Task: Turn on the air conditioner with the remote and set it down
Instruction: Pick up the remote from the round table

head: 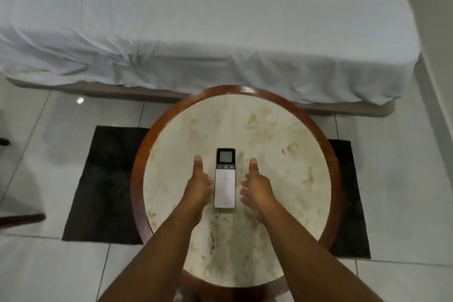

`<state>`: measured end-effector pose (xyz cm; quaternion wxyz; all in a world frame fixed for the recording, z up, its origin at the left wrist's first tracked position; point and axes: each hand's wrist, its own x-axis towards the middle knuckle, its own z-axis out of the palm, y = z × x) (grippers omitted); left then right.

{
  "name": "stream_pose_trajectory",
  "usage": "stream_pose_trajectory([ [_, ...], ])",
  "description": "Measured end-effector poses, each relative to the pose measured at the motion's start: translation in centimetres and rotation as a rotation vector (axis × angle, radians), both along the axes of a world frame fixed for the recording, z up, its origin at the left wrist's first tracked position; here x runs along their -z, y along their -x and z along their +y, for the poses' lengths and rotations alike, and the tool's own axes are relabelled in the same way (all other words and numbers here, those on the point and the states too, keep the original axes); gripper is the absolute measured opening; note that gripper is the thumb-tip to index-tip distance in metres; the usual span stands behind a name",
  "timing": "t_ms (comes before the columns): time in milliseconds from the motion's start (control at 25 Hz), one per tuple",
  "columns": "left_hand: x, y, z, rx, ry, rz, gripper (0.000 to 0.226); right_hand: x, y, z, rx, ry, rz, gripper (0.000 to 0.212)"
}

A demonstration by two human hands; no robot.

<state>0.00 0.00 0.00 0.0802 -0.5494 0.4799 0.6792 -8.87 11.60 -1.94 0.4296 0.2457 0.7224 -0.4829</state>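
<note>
Both forearms reach over the round marble-topped table [282, 130] toward 12 o'clock. Between the hands, the air conditioner remote [225, 178] lies flat, screen end at 12 o'clock. At its 9 o'clock the left hand [198, 185] is spread, thumb out, grasping nothing; at 3 o'clock the right hand [257, 186] mirrors it. Whether either touches the remote is unclear. A white-sheeted bed [196, 19] sits beyond, a black mat [105, 184] beneath.

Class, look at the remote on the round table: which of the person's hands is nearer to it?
Left, narrowly. The left hand sits just beside the remote; the right hand leaves a slightly wider gap.
</note>
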Motion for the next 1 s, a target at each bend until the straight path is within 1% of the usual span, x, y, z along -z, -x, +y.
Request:
stream_pose_trajectory([
  [40, 0.2, 0.3, 0.4, 0.005, -0.020, 0.011, 0.066, 0.6, -0.1, -0.4, 0.007, 0.009, -0.011, 0.080],
  [120, 2.3, 0.3, 0.3, -0.014, -0.052, 0.012, 0.067, 2.2, -0.2, -1.0, -0.010, -0.001, 0.007, 0.066],
  [200, 3.0, 0.1, 0.1, 0.017, -0.068, 0.037, 0.071, 3.2, -0.4, -1.7, -0.036, 0.001, 0.009, 0.062],
  [360, 2.5, 0.1, -0.2, 0.035, -0.041, 0.024, 0.070, 3.3, -0.6, -2.8, -0.122, 0.012, 0.008, 0.047],
  [440, 0.8, 0.5, 0.0, 0.047, -0.052, 0.016, 0.082, 2.2, -0.5, -2.7, -0.104, 0.031, 0.006, 0.037],
  [520, -1.6, 1.0, 0.4, 0.072, -0.065, 0.019, 0.104, 0.5, 0.0, -2.1, -0.091, 0.049, 0.006, 0.031],
  [560, -2.8, 1.3, 0.4, 0.087, -0.082, 0.011, 0.111, -0.5, 0.5, -1.7, -0.087, 0.064, 0.003, 0.029],
  [600, -4.2, 1.7, 0.4, 0.097, -0.086, 0.012, 0.112, -1.8, 1.1, -1.1, -0.080, 0.088, 0.003, 0.028],
  [680, -8.1, 3.1, 0.7, 0.148, -0.046, 0.043, 0.106, -5.3, 2.7, 0.3, -0.034, 0.146, 0.031, 0.028],
  [840, -17.2, 6.7, 1.1, 0.275, 0.154, 0.143, 0.102, -14.7, 6.3, 3.3, 0.128, 0.254, 0.149, 0.021],
  [920, -22.3, 8.9, 1.5, 0.331, 0.242, 0.225, 0.100, -20.2, 8.4, 4.8, 0.209, 0.342, 0.231, 0.024],
  [1000, -28.1, 11.4, 2.4, 0.430, 0.357, 0.316, 0.100, -26.6, 10.7, 6.7, 0.286, 0.414, 0.327, 0.029],
])
